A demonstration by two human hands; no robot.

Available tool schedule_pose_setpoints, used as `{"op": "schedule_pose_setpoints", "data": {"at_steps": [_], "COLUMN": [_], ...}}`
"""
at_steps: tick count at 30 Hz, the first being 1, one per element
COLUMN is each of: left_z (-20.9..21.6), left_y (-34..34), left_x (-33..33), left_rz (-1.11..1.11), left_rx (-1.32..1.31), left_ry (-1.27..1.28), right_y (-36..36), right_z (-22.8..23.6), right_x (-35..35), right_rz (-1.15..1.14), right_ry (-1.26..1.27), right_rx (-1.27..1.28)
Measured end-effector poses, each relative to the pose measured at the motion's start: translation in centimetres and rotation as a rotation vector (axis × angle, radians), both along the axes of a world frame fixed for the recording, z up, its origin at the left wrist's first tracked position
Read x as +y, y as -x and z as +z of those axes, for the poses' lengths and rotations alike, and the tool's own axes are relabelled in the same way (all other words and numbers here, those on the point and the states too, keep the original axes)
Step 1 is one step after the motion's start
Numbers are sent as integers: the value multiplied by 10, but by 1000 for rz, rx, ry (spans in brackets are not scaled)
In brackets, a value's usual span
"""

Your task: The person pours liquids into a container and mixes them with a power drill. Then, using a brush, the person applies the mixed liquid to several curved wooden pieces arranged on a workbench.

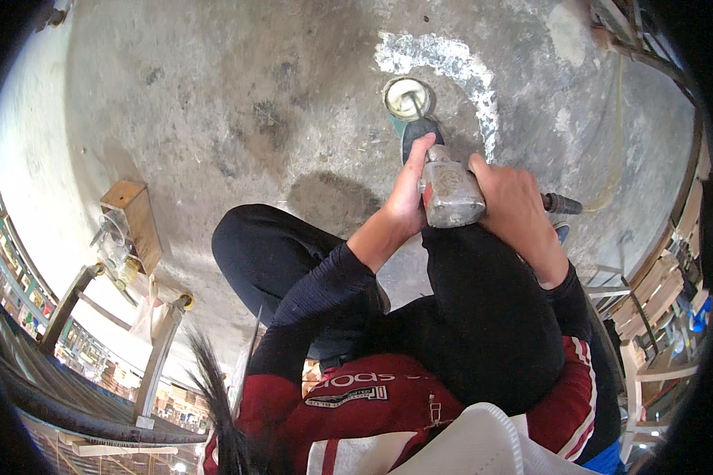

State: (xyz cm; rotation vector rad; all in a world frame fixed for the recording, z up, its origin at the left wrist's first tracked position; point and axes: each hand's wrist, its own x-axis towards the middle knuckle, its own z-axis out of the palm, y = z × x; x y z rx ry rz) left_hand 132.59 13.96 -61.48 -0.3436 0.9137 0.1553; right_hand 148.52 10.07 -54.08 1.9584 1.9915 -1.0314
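Observation:
A grey metal power drill [454, 194] points away from me, its thin rod [417, 104] reaching down into a round can [389, 107]. Creamy white paste [405, 89] shows inside the can. My left hand [408, 190] is wrapped along the drill's left side, thumb stretched forward. On the other side, my right hand [515, 194] closes round its rear part, where the grip is mostly hidden. A black connector [561, 203] sticks out to the right past that hand and runs into a pale hose [602, 198]. Something dark, perhaps a shoe tip [420, 133], sits right beside the can.
Splashed white stuff [471, 75] curves over the concrete floor [214, 103] around the can. My bent knees [253, 229] are close below the drill. At left stand a wooden box [131, 226] and a metal frame on wheels [158, 356]. Wood pieces [650, 305] are stacked at right.

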Motion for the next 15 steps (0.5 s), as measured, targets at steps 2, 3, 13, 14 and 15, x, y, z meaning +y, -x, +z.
{"op": "schedule_pose_setpoints", "data": {"at_steps": [2, 3, 13, 14, 15], "left_z": [1, 2, 11, 8, 4], "left_y": [-2, -3, -4, -4, -4], "left_x": [1, 2, 7, 5, 4], "left_rz": [2, 10, -5, 5, 15], "left_rx": [-5, -7, 30, 15, 1], "left_ry": [7, -2, 11, 13, 14], "right_y": [-2, -3, -4, -4, -3], "right_z": [1, 2, 1, 0, -1], "right_x": [-1, 0, 3, 3, 2], "right_rz": [-11, -15, -28, -35, -43], "right_ry": [-2, -4, -53, -53, -52], "right_rx": [9, 14, 73, 77, 81]}}
